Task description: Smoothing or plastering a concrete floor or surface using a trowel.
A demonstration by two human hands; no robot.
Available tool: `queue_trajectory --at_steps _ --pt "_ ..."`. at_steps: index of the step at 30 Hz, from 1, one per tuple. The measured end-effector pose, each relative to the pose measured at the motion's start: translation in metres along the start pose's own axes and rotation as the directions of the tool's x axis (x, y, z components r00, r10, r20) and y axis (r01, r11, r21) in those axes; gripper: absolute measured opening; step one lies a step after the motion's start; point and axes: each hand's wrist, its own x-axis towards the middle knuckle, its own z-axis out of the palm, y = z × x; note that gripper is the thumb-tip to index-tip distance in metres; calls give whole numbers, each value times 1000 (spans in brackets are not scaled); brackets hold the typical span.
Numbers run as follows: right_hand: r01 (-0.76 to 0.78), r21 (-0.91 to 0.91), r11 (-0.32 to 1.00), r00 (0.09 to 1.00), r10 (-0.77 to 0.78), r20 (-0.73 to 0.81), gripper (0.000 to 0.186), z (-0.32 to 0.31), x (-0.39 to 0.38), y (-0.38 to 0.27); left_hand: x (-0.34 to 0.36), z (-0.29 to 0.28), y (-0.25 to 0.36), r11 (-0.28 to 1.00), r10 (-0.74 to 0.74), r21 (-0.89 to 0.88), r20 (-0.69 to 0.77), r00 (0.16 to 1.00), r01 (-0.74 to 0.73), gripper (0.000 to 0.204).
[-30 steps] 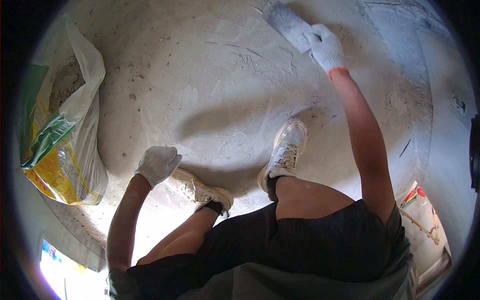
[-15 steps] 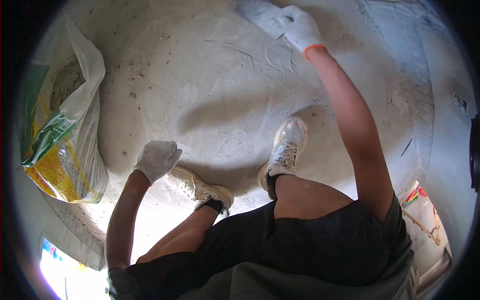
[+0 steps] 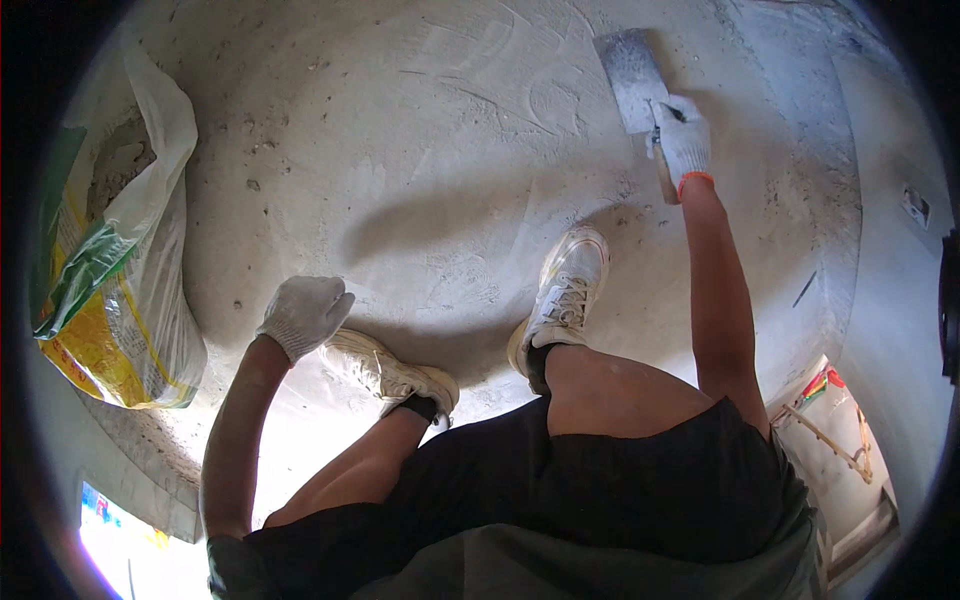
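My right hand [image 3: 687,140], in a white knit glove with an orange cuff, grips a plastering trowel [image 3: 632,80]. The flat rectangular metal blade is smeared with grey and points away from me, above the floor or against it; I cannot tell which. Part of its wooden handle shows below the glove. Rough grey floor [image 3: 450,140] with trowel marks and small crumbs lies beyond my feet. My left hand [image 3: 305,312], also gloved in white, is curled closed near my left shoe [image 3: 385,372], with nothing visible in it.
On the left stands an opened plastic sack [image 3: 130,310], green, yellow and white, with grey grainy material inside. My right shoe [image 3: 570,285] is planted on the floor. A pale wall [image 3: 900,260] with a small box curves along the right. Bright light falls at lower left.
My right hand has drawn the trowel back toward me and to the right, and the blade shows more fully. My left hand stays nearly still, closed.
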Motion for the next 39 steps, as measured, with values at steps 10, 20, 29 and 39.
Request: queue_trajectory --at_steps 10,20,29,39 --pt "170 15 985 985 -170 38 23 -7 71 -70 -8 3 -1 999 -19 38 24 1000 19 26" --pt "301 -146 942 942 -270 201 18 37 12 -56 -8 3 -1 1000 -7 8 -15 1000 7 25" --pt "594 -307 744 801 -582 140 28 29 68 -111 -1 1 1 998 43 42 -33 999 -42 26" --pt "617 -321 718 787 -559 262 19 52 75 -127 -11 8 -2 999 12 31 -12 1000 -12 28"
